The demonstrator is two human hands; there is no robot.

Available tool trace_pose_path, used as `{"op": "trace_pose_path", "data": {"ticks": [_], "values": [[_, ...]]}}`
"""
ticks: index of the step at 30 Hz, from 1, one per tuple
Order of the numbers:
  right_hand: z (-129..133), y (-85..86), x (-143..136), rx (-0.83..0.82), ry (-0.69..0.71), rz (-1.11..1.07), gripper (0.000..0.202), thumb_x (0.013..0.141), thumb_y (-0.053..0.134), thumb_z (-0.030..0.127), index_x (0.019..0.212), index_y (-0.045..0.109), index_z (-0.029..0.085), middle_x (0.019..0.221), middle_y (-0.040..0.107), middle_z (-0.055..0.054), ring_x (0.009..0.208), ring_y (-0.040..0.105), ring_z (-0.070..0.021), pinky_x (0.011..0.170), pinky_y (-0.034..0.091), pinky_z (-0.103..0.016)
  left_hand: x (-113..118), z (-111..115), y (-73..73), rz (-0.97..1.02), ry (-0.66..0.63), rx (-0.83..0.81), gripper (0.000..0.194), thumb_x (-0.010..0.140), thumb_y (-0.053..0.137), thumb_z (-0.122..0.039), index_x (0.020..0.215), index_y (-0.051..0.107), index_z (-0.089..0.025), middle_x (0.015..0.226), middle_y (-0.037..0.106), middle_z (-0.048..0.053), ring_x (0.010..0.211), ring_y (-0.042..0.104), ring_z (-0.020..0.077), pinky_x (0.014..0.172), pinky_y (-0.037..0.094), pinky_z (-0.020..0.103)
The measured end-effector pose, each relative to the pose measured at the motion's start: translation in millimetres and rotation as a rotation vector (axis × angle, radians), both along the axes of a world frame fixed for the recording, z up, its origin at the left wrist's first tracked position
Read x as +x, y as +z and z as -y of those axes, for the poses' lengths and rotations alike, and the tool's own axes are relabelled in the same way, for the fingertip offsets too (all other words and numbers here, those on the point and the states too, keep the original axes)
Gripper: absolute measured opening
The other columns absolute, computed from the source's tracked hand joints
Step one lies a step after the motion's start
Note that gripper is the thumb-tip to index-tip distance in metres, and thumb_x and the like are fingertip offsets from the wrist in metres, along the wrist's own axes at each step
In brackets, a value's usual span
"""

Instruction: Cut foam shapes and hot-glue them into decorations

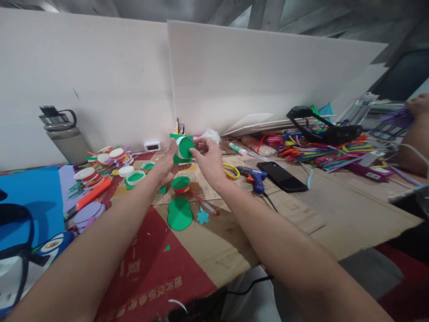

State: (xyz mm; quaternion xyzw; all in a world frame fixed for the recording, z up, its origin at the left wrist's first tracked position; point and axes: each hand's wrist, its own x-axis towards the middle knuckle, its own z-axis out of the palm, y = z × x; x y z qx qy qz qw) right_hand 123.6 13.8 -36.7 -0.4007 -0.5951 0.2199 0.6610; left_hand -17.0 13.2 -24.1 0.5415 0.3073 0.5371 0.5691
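Observation:
A white paper ring (180, 149) backed by a green sheet (176, 159) is held up above the table, its round opening turned toward me. My left hand (168, 162) grips its left side. The fingers of my right hand (208, 156) pinch at the right edge of the same piece. Below them lie a small cup with a green top (181, 183), a rounded green cutout (180, 213), a blue star shape (203, 217) and a red pen (209, 206). To the left of these sit more white rings with green inside (135, 177).
A blue glue gun (258, 179), yellow ring (232, 171) and black phone (282, 176) are on the right. A box cutter (89, 197), decorated cups (89, 177) and a grey bottle (67, 138) stand left. Colourful pipe cleaners (315, 152) lie farther right, near another person's hand (418, 106).

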Motion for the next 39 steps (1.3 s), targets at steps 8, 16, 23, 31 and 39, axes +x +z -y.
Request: {"op": "trace_pose_path", "data": {"ticks": [8, 16, 23, 31, 39], "values": [[-7, -4.4, -9, -0.254, 0.312, -0.255, 0.022, 0.078, 0.066, 0.025, 0.096, 0.057, 0.021, 0.095, 0.067, -0.004, 0.083, 0.065, -0.0177, 0.075, 0.057, -0.036, -3, -8, -9.4, -0.378, 0.140, 0.501, 0.060, 0.081, 0.064, -0.060, 0.127, 0.054, -0.023, 0.130, 0.060, 0.011, 0.121, 0.056, 0.0273, 0.098, 0.049, 0.039], [-1, -1.6, -13, -0.315, 0.492, -0.475, 0.025, 0.072, 0.066, 0.013, 0.096, 0.065, 0.019, 0.097, 0.072, -0.002, 0.083, 0.067, -0.0150, 0.078, 0.057, -0.032, -5, -17, -18.7, -0.469, 0.241, 0.679, 0.072, 0.074, 0.071, -0.060, 0.131, 0.048, -0.022, 0.133, 0.054, 0.015, 0.122, 0.053, 0.0292, 0.103, 0.043, 0.045], [4, -0.2, -12, -0.326, 0.386, -0.503, 0.028, 0.068, 0.070, 0.015, 0.094, 0.062, 0.021, 0.093, 0.067, -0.001, 0.082, 0.064, -0.0138, 0.073, 0.054, -0.030, 1, -13, -19.7, -0.356, 0.160, 0.587, 0.073, 0.073, 0.071, -0.061, 0.128, 0.043, -0.021, 0.128, 0.055, 0.017, 0.113, 0.057, 0.0276, 0.089, 0.049, 0.040], [2, -4.2, -12, -0.348, 0.265, -0.420, 0.032, 0.063, 0.074, 0.019, 0.090, 0.057, 0.020, 0.088, 0.063, 0.000, 0.079, 0.061, -0.0142, 0.066, 0.051, -0.028, 3, -8, -23.9, -0.315, 0.211, 0.453, 0.057, 0.078, 0.065, -0.063, 0.110, 0.044, -0.020, 0.098, 0.060, 0.005, 0.089, 0.059, 0.0187, 0.077, 0.050, 0.033], [0, -9.3, -14, -0.321, 0.314, -0.410, 0.026, 0.066, 0.067, 0.015, 0.091, 0.062, 0.019, 0.089, 0.066, -0.001, 0.081, 0.062, -0.0151, 0.075, 0.054, -0.033, 6, -5, -23.9, -0.363, 0.218, 0.555, 0.060, 0.078, 0.067, -0.061, 0.115, 0.044, -0.020, 0.118, 0.059, 0.013, 0.109, 0.059, 0.0247, 0.087, 0.049, 0.037]]}}
